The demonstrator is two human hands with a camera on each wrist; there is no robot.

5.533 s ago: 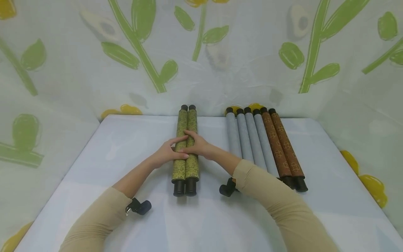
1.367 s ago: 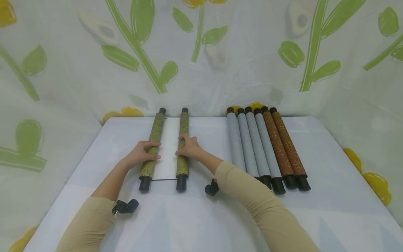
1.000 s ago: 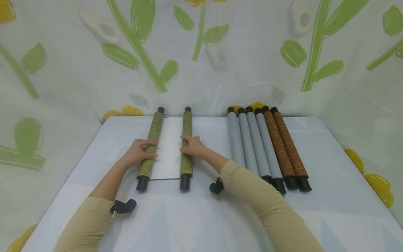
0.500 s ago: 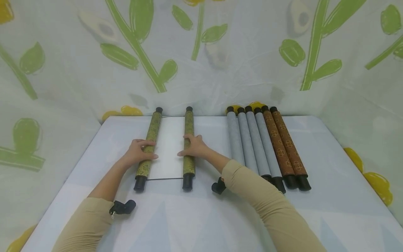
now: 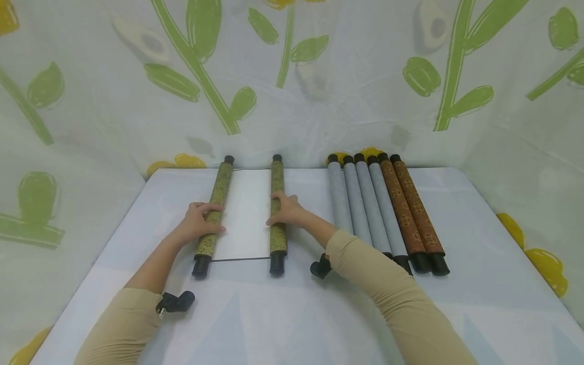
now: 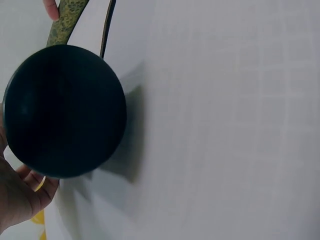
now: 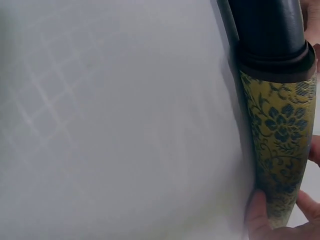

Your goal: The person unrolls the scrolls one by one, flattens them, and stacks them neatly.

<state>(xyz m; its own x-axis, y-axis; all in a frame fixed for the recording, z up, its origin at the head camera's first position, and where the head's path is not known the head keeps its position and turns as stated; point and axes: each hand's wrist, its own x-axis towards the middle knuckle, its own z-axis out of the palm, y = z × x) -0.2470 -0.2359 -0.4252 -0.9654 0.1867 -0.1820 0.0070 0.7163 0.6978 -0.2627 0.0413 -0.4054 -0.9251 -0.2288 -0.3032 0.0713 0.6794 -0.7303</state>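
A scroll in yellow-green patterned brocade lies partly unrolled on the table, white paper point(image 5: 246, 218) showing between its two rolls. My left hand point(image 5: 195, 222) grips the left roll point(image 5: 221, 185), thumb and fingers on either side of it. Around the middle of the right roll point(image 5: 278, 238) my right hand point(image 5: 289, 210) holds on in the same way. In the left wrist view a round black end knob point(image 6: 65, 110) fills much of the near side and hides part of the hand. Dark flowers cover the brocade roll point(image 7: 280, 120) in the right wrist view, below its black end.
Several grey rolls point(image 5: 339, 197) and two brown patterned rolls point(image 5: 401, 213) with black ends lie side by side right of the scroll. My right sleeve point(image 5: 388, 289) passes in front of their near ends. A leaf-printed cloth point(image 5: 292, 121) stands behind the white table point(image 5: 255, 319).
The two rolls lay together at first, both hands on them. They have since parted, the left roll to the left, the right roll lately drifting right, and the white strip between them has widened.
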